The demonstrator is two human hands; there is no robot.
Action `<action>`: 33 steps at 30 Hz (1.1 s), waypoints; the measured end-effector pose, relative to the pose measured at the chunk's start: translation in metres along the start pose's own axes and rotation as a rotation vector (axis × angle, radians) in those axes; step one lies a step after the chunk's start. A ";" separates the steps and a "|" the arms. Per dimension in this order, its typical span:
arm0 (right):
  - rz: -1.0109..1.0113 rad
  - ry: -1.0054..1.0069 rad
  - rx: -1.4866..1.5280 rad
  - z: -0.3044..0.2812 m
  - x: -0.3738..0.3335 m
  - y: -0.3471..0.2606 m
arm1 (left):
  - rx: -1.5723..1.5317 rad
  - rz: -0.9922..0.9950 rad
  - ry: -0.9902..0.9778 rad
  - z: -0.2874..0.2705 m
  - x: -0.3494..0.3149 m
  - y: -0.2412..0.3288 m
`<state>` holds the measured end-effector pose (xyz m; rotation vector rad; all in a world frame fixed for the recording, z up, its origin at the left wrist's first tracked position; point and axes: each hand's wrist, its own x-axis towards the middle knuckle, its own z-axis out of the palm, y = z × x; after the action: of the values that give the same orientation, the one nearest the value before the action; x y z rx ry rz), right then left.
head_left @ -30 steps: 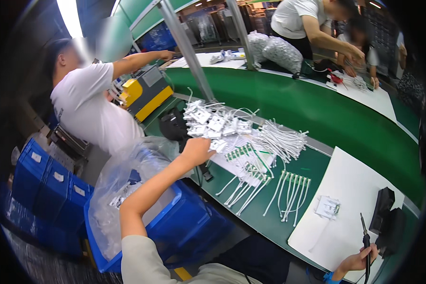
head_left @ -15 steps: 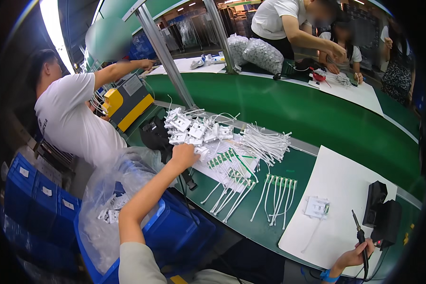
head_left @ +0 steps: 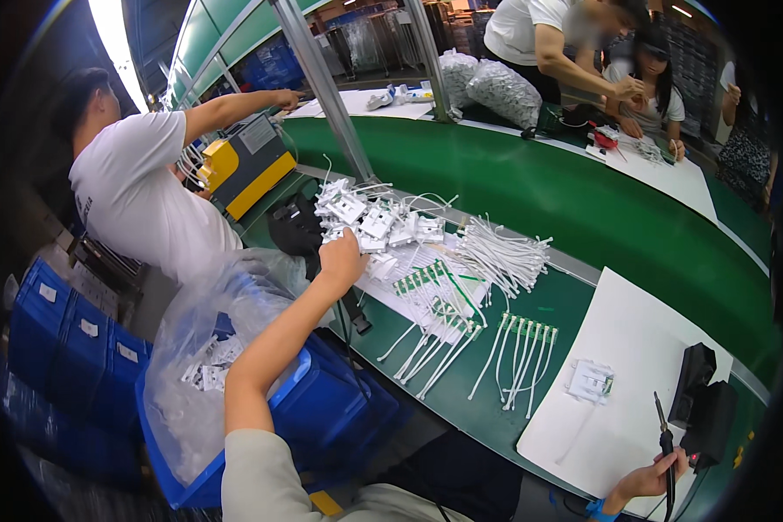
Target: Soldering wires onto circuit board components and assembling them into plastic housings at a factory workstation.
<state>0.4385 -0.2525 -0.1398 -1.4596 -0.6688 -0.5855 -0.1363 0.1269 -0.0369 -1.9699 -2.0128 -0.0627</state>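
Observation:
My left hand (head_left: 343, 259) reaches to the near-left edge of a heap of white plastic housings (head_left: 376, 222). Its fingers are curled against the heap, but whatever lies between them is hidden. At lower right, my right hand (head_left: 648, 483) grips a soldering iron (head_left: 665, 439), tip pointing up. Close by, a single white housing (head_left: 591, 381) lies on a white sheet (head_left: 574, 435). Right of the heap is a bundle of white cables (head_left: 505, 252). Green circuit board strips with white wires attached lie nearer, one strip (head_left: 531, 328) apart from the others.
A black two-part soldering stand (head_left: 709, 409) is on the sheet's right side. Blue bins, one holding a plastic bag (head_left: 183, 426), stand at lower left. A metal post (head_left: 326, 96) rises behind the bench. A co-worker (head_left: 139, 174) is beside a yellow-and-black machine (head_left: 248, 165); other people work across the green belt.
My left hand has moved slightly up and left along the heap's edge. The whole view has shifted a little. My right hand still holds the soldering iron.

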 end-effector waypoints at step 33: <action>0.018 -0.021 0.110 0.012 0.003 -0.022 | 0.000 0.039 0.025 0.016 0.009 -0.012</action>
<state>0.4246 -0.2414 -0.1226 -1.3692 -0.6931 -0.5120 -0.1510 0.1393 -0.0470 -1.9982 -1.9580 -0.0779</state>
